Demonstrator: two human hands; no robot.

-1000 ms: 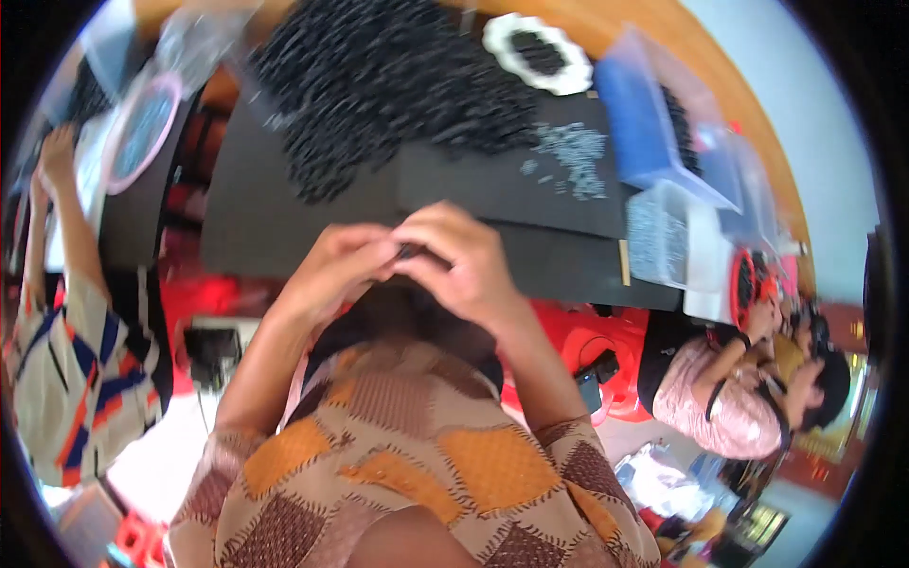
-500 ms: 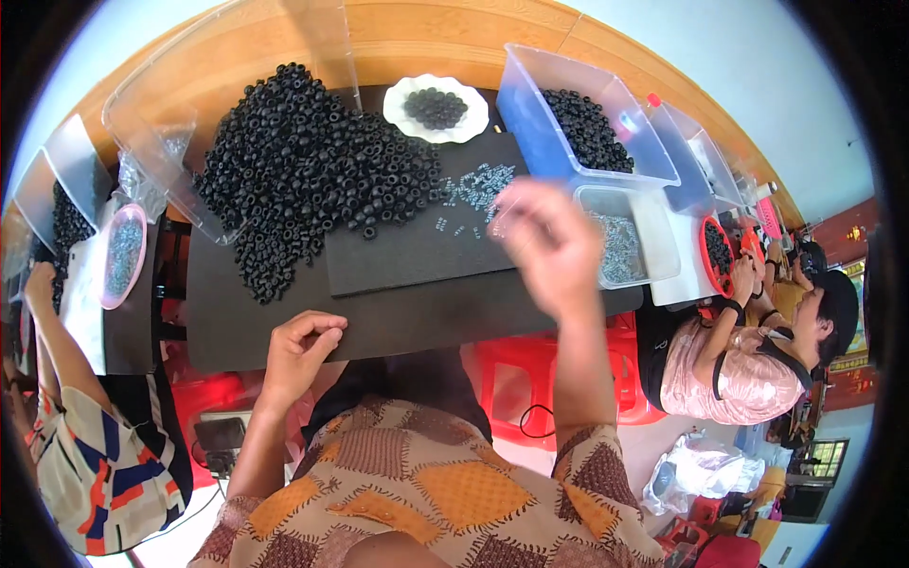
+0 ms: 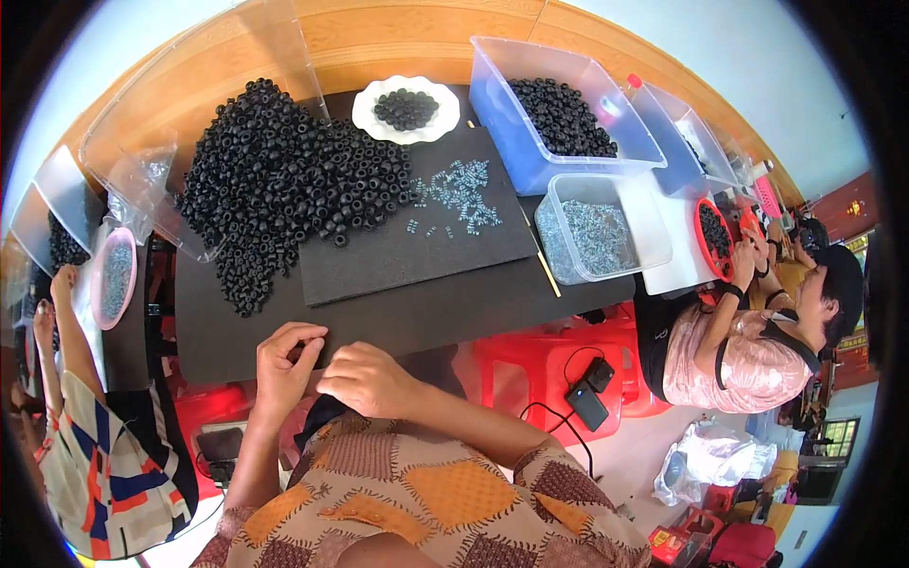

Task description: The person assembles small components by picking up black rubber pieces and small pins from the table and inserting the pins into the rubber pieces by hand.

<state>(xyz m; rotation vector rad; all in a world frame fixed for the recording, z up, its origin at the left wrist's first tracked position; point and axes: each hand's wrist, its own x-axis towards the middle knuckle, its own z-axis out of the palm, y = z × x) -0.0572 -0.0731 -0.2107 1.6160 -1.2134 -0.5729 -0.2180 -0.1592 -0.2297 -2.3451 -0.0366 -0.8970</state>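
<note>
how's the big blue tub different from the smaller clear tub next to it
The blue tub is larger, blue-tinted and sits farther back; the clear tub is smaller, colourless and nearer the table edge. The blue tub holds black rings; the clear tub holds small silvery parts. Both are open, lidless plastic.

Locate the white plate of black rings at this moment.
In the head view the white plate sits at the table's far edge, just beyond the big pile of black rings and left of the blue-tinted bin.
</note>
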